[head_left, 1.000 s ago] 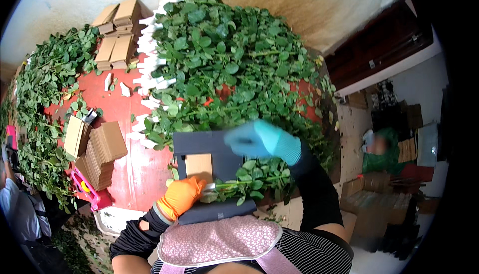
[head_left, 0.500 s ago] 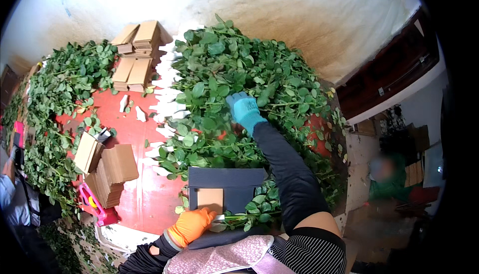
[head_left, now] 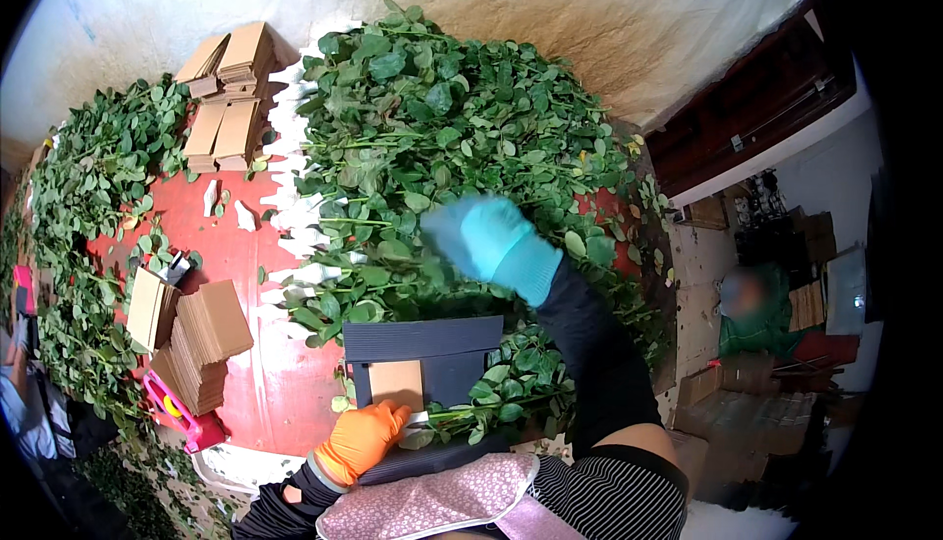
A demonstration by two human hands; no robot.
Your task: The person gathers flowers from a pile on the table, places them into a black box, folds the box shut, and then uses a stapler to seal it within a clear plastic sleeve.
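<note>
Right hand (head_left: 486,240) pulled back from leaves, grip blurred; left hand (head_left: 361,439) pinches stems (head_left: 462,412).

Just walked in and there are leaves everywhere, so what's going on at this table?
A person stands at a red table heaped with leafy green stems. The right hand, in a blue glove, is out over the big pile, blurred, so its grip is unclear. The left hand, in an orange glove, rests on a few stems lying in a dark tray close to the body. Stacks of flat cardboard sit to the left.
</note>
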